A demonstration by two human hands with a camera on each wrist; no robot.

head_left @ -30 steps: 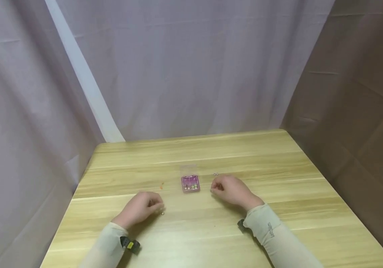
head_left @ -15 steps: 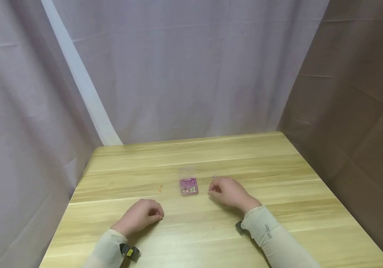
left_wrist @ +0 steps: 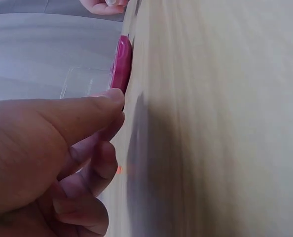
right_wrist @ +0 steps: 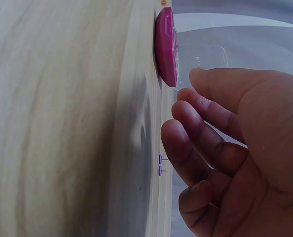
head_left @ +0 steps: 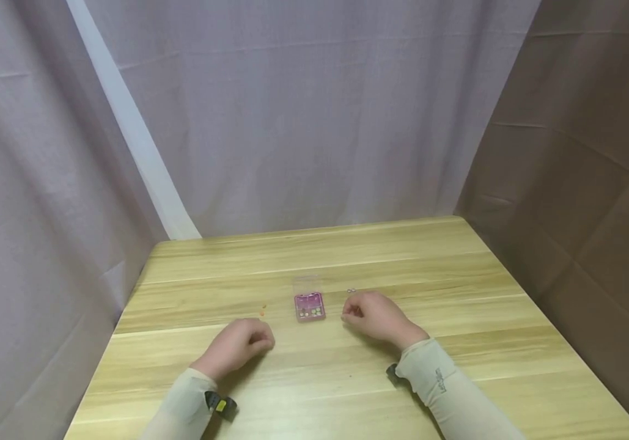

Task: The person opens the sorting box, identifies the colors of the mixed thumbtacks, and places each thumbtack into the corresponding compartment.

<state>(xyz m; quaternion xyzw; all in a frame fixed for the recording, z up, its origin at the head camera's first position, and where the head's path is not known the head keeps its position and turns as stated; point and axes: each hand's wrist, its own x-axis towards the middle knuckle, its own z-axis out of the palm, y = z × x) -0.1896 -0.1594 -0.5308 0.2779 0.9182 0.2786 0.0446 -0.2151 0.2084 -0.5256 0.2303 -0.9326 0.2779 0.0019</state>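
Observation:
My left hand (head_left: 235, 347) is just above the table, at the front left of a small magenta box (head_left: 310, 318). Its thumb and forefinger pinch together in the left wrist view; the small stud earring between them is hidden. The box's clear lid (head_left: 306, 283) stands open at the back, and several tiny studs sit in its front compartments. To the box's right, my right hand (head_left: 378, 318) hangs with loosely curled fingers and holds nothing. Beyond it lie two purple stud earrings (right_wrist: 160, 171), pins sticking out.
Tiny orange pieces (head_left: 262, 313) lie on the wooden table (head_left: 391, 403), left of the box. Grey curtains (head_left: 303, 122) hang behind and a brown one (head_left: 584, 183) on the right. Both wrists wear small black cameras (head_left: 220, 404).
A small stud lying by my left fingertips has gone from the table, pinched up by them. That hand has then moved slightly forward and right. My right hand keeps its place.

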